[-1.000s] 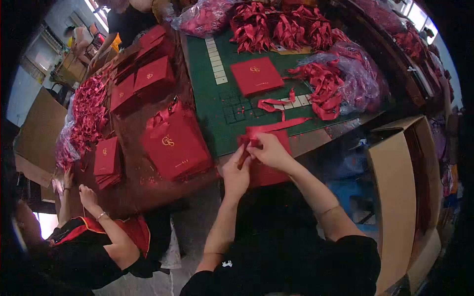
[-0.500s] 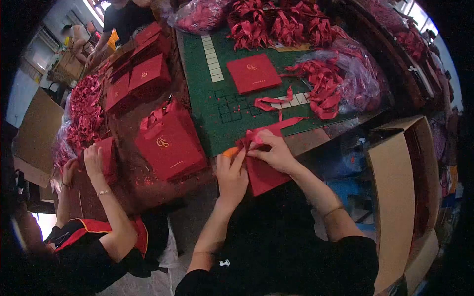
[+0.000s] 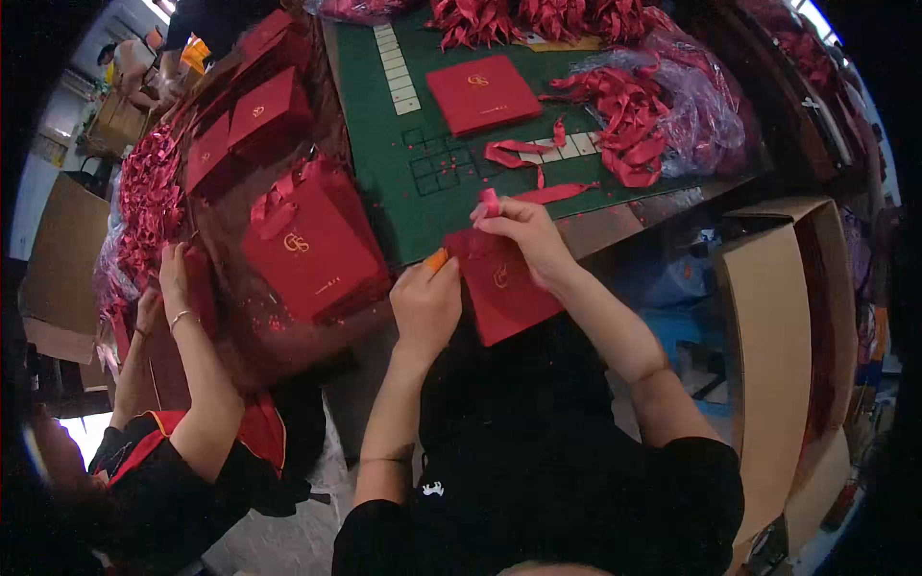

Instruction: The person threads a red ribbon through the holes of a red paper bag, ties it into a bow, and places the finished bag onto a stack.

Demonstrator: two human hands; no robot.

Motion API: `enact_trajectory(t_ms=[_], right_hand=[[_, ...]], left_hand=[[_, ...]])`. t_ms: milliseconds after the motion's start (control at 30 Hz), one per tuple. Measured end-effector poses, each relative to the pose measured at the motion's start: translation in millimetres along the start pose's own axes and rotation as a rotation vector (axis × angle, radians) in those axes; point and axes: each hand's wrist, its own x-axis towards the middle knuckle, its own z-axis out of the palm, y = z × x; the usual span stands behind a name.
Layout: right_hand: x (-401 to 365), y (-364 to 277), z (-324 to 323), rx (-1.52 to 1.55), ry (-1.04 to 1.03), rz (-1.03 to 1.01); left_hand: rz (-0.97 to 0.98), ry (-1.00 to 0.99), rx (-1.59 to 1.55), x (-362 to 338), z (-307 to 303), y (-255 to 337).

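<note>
A red paper gift bag (image 3: 514,293) with a gold logo is tilted at the table's front edge, close to my body. My left hand (image 3: 425,309) is closed on its upper left corner; an orange cover (image 3: 436,260) wraps one fingertip. Just above the bag's top edge, my right hand (image 3: 526,235) is closed in a pinch, with a short pinkish-red ribbon (image 3: 490,202) standing up from the fingertips. Whether that ribbon passes through the bag is hidden. Beyond the right hand, a loose red ribbon (image 3: 562,193) lies on the green cutting mat (image 3: 384,197).
Another red bag (image 3: 483,94) lies flat on the mat. Ribbon bundles (image 3: 629,125) in plastic are at right. A bag stack (image 3: 312,245) stands at left, beside a co-worker's hands (image 3: 175,278) and more ribbons (image 3: 149,197). An open cardboard box (image 3: 768,374) stands right.
My right hand has lifted up and away from my left hand, with the ribbon at its fingertips. The bag's logo has come into view. The camera view has shifted slightly.
</note>
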Motion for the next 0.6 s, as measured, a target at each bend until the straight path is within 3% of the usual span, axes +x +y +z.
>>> enact_trajectory(t_ms=[267, 367, 533, 600], right_hand=[[-3.0, 6.1, -6.4, 0.050, 0.133, -0.099], [-7.1, -0.2, -5.0, 0.152, 0.182, -0.088], [-3.0, 17.3, -11.1, 0.171, 0.239, -0.261], [-5.6, 18.3, -9.1, 0.181, 0.230, -0.350]], left_hand=[[-0.135, -0.009, -0.239, -13.9, -10.2, -5.1], [-0.065, 0.029, -0.093, -19.6, -33.5, -7.7], [-0.204, -0.005, 0.016, -41.9, -63.2, -6.0], [-0.205, -0.060, 0.201, -47.9, -62.4, -0.8]])
